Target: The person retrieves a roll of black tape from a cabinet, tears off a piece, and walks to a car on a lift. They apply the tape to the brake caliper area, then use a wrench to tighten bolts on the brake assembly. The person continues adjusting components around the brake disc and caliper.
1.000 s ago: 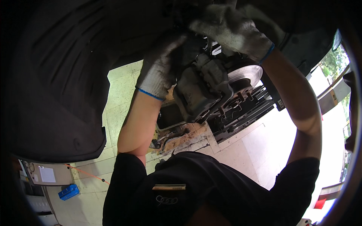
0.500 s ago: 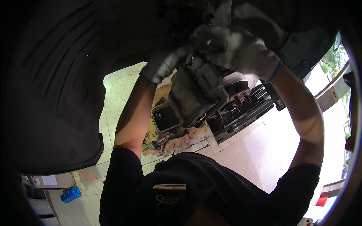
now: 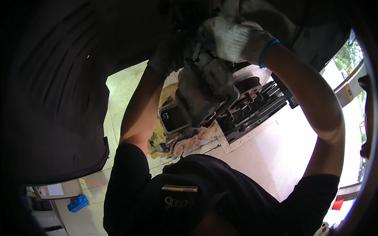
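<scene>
A brake caliper [image 3: 199, 94] hangs in the middle, beside a brake disc and hub [image 3: 252, 82] with bare wheel studs. My right hand [image 3: 236, 39], in a whitish knitted glove with a blue cuff, is above the caliper's upper end. Its fingers curl inward; whatever they hold is hidden. On the caliper's other side, my left hand [image 3: 167, 57], also gloved, reaches up into deep shadow. Its fingers are lost in the dark, so their shape and any grip cannot be made out.
A dark wheel-arch liner [image 3: 59, 106] fills the left. Below the caliper, a rectangular tray [image 3: 174, 120] and loose parts [image 3: 162, 147] lie on stained cardboard [image 3: 202, 139]. Black lift rails [image 3: 252, 116] stretch right. A blue box [image 3: 78, 203] rests on the floor at lower left.
My right hand has shifted slightly up and left, its wrist turning. My left hand has drawn a little lower and deeper into shadow beside the caliper.
</scene>
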The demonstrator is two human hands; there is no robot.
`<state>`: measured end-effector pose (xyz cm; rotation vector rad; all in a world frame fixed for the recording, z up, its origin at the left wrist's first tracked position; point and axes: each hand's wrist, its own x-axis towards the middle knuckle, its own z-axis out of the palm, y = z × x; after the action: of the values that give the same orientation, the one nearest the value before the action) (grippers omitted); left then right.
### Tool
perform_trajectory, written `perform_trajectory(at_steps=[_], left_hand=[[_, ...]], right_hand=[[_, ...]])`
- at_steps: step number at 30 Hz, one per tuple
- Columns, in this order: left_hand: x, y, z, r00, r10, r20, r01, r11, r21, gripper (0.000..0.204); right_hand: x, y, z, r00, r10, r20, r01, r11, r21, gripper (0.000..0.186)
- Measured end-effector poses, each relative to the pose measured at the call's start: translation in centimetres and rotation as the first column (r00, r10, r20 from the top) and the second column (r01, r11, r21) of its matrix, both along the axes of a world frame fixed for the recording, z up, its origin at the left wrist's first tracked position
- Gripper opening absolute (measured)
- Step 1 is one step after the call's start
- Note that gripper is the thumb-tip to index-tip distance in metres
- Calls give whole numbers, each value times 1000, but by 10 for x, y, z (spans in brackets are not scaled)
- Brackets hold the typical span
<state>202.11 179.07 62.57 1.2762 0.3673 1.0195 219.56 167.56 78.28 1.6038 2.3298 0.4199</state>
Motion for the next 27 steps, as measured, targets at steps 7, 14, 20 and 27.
perform_trajectory(at_steps=[7,14,20,27], left_hand=[[23,1,28,998,-23,63,31,990,-139,38],[15,19,24,959,-257,124,276,944,-179,29],[25,63,-13,993,19,120,-13,999,-48,35],[16,81,-10,967,101,235,-84,993,-82,36]], right_hand=[[5,-16,12,917,-89,-389,68,995,-69,49],[-1,-12,5,914,-106,-393,96,994,-44,38],[17,19,-29,984,175,30,-177,949,262,26],[15,23,-41,561,-29,827,-400,866,301,21]])
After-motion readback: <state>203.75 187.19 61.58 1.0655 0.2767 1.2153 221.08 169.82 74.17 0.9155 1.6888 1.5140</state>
